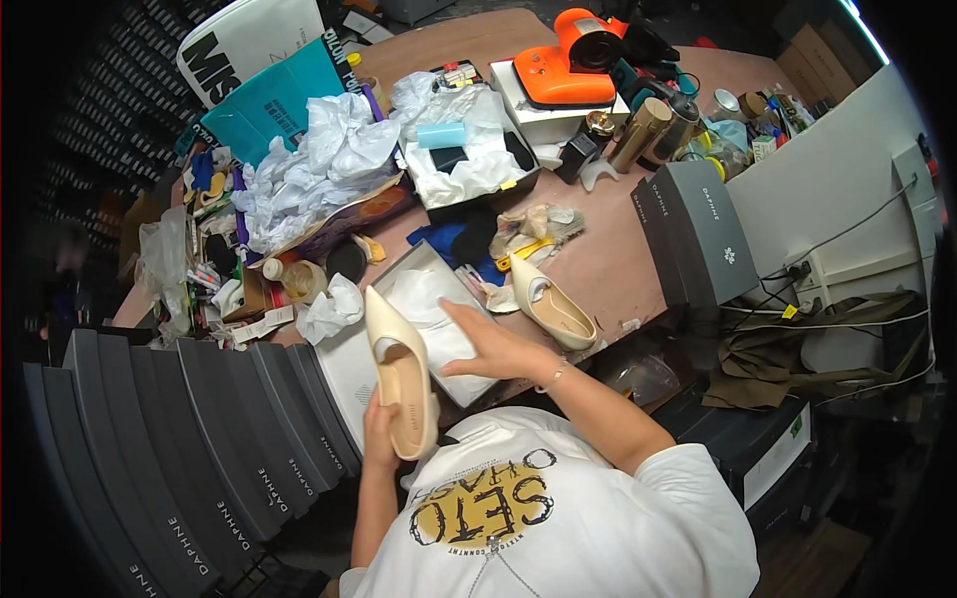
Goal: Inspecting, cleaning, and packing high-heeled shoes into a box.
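Note:
My left hand (379, 431) grips a cream pointed high-heel shoe (399, 371) by its heel end, toe pointing away from me, just over the near edge of an open shoe box (424, 261). My right hand (495, 346) lies flat, fingers apart, on the white tissue paper (424, 309) inside that box. The matching cream shoe (550, 304) rests on the brown table to the right of the box, untouched.
A row of dark grey shoe boxes (199, 448) stands at my left; another grey box (698, 229) sits at right. Crumpled white paper (319, 164), a second open box (469, 159), an orange device (573, 60), bottles and small clutter crowd the table's far side.

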Action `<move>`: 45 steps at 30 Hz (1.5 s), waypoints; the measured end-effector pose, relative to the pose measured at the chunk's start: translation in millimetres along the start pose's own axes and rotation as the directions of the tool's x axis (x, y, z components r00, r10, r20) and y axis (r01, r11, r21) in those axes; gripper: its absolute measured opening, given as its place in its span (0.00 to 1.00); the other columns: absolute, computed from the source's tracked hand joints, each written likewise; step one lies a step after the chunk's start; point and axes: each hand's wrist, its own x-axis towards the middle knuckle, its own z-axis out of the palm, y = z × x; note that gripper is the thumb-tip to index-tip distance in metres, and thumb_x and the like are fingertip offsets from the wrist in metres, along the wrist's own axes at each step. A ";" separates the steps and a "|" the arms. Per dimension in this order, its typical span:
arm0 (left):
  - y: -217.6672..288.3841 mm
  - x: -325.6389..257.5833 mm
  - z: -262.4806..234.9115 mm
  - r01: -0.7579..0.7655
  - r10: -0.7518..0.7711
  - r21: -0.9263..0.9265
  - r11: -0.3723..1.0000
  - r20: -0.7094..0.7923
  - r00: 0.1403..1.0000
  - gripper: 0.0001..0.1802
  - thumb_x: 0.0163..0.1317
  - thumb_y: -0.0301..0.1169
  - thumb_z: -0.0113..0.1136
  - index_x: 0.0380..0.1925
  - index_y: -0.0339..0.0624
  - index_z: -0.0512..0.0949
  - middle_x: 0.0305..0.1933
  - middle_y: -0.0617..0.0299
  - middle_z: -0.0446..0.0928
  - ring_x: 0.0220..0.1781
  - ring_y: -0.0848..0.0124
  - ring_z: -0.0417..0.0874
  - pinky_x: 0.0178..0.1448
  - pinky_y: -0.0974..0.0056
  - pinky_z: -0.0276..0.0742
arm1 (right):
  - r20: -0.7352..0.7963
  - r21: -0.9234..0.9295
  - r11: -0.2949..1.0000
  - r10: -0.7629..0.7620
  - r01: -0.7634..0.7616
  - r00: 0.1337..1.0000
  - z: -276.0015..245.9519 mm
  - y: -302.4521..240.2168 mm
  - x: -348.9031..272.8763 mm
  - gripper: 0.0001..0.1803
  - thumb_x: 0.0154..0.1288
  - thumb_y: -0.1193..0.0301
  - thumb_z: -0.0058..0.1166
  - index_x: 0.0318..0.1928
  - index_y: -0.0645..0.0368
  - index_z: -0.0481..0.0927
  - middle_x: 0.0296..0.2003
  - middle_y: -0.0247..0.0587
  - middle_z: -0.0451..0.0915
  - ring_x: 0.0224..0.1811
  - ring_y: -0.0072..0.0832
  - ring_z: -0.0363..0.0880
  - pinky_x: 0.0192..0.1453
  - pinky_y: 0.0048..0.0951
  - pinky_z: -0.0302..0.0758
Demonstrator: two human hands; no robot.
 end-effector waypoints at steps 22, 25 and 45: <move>3.9 20.2 -93.5 -0.002 0.053 0.410 0.912 -0.113 0.992 0.34 0.49 0.28 0.65 0.59 0.34 0.68 0.49 0.47 0.79 0.52 0.58 0.81 0.58 0.59 0.76 | 0.246 0.215 0.782 0.536 -0.585 0.807 -120.2 18.4 -43.2 0.31 0.45 0.73 0.62 0.54 0.65 0.73 0.54 0.49 0.75 0.54 0.35 0.76 0.56 0.35 0.75; 45.3 7.0 -17.6 -0.039 0.053 -0.075 0.996 0.189 0.981 0.32 0.50 0.27 0.64 0.57 0.34 0.68 0.51 0.52 0.78 0.53 0.64 0.79 0.59 0.60 0.74 | 0.538 0.653 0.353 0.406 -0.670 0.738 -61.4 5.9 -24.1 0.35 0.46 0.71 0.65 0.58 0.67 0.72 0.53 0.45 0.77 0.56 0.31 0.76 0.59 0.33 0.73; 38.0 32.3 2.5 -0.146 0.122 0.060 0.987 0.300 0.946 0.31 0.52 0.25 0.65 0.58 0.36 0.68 0.55 0.57 0.74 0.58 0.69 0.74 0.62 0.63 0.70 | 0.642 0.758 0.054 0.110 -0.650 0.759 13.6 22.0 10.7 0.41 0.44 0.75 0.68 0.63 0.61 0.69 0.59 0.44 0.74 0.62 0.33 0.72 0.68 0.34 0.66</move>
